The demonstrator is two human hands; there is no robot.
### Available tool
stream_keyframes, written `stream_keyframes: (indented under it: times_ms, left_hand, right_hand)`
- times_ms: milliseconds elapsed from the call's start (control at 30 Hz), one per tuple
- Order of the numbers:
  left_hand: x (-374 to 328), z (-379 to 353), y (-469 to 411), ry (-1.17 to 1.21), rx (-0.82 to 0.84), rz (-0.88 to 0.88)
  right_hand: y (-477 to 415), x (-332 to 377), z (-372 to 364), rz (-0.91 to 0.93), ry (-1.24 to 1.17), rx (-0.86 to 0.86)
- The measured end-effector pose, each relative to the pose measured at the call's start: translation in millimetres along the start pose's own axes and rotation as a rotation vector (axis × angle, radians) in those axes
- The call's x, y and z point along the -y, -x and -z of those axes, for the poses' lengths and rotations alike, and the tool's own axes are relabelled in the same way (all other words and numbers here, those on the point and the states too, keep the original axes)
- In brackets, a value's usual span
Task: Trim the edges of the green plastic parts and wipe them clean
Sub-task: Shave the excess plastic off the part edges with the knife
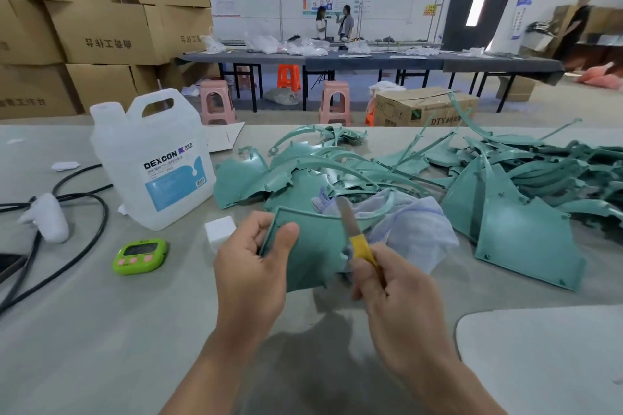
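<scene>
My left hand [251, 264] grips a curved green plastic part [312, 246] by its left edge, thumb on its face, lifted over the grey table. My right hand [391, 283] holds a yellow-handled knife [354, 232], its blade pointing up across the part's upper right edge. A pale blue cloth [414, 226] lies bunched behind the part. A large pile of green plastic parts [505, 175] covers the table's middle and right, with one big panel [526, 239] near my right hand.
A white DEXCON jug [151, 158] stands at the left. Beside it are a white foam block [219, 231], a green timer [141, 256], black cables [67, 212] and a white handle-shaped device [47, 217]. Cardboard boxes, stools and people fill the background.
</scene>
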State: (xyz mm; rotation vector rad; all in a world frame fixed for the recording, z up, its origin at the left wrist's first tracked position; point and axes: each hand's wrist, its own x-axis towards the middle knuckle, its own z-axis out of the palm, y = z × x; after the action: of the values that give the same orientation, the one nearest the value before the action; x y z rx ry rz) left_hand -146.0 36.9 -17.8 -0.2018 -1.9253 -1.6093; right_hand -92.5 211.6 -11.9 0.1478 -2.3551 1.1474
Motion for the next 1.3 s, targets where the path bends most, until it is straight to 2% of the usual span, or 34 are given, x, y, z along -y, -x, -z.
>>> stream_keyframes:
  times_ms: [100, 200, 400, 567, 700, 767, 833, 900, 967, 1033, 1100, 1167, 1233, 1300]
  left_hand:
    - [-4.0, -3.5, 5.2, -0.094, 0.007, -0.06]
    - [-7.5, -5.8, 7.8, -0.17, 0.0, -0.097]
    - [-5.7, -7.6, 12.0, -0.113, 0.053, -0.117]
    - [-7.1, -3.5, 8.1, -0.141, 0.004, -0.119]
    - [-9.5, 0.6, 3.7, -0.162, -0.019, -0.132]
    - [-12.2, 2.1, 2.7, -0.138, -0.034, -0.12]
    - [-13.7, 4.6, 1.2, -0.116, -0.06, -0.114]
    - [-13.5, 7.3, 0.6, -0.135, -0.074, -0.135]
    - [-12.2, 8.0, 2.1, -0.237, -0.075, -0.22]
    - [-12.0, 5.8, 5.2, -0.378, -0.07, -0.371]
    - [-12.9, 2.4, 9.6, -0.481, -0.055, -0.537]
    - [-14.8, -0.8, 13.9, -0.545, -0.026, -0.672]
    - [-18.5, -5.1, 18.6, -0.569, 0.013, -0.741]
    - [-23.0, -10.6, 23.9, -0.575, 0.052, -0.778]
  right_hand:
    - [7.3, 18.2, -6.6, 0.069, -0.024, 0.034]
    - [8.1, 24.8, -9.9, 0.06, -0.08, 0.039]
    - [8.4, 24.8, -7.9, 0.066, -0.105, 0.058]
    - [-5.0, 0.8, 1.1, -0.096, -0.107, 0.027]
    - [-30.3, -38.7, 18.7, -0.254, 0.156, -0.019]
    - [-41.4, -53.3, 27.9, -0.343, 0.244, -0.104]
    - [-44.1, -59.5, 33.8, -0.327, 0.106, -0.21]
    - [-39.2, -51.4, 34.9, -0.227, -0.225, -0.225]
    - [-34.8, -39.3, 30.3, -0.137, -0.433, -0.111]
    - [-33.3, -30.7, 23.5, -0.084, -0.515, 0.082]
    - [-30.8, -26.0, 16.6, -0.121, -0.652, 0.269]
    - [-26.2, -21.5, 10.2, -0.199, -0.814, 0.369]
    - [-22.4, -19.9, 6.8, -0.295, -1.021, 0.345]
    - [-24.9, -21.9, 6.4, -0.412, -1.19, 0.23]
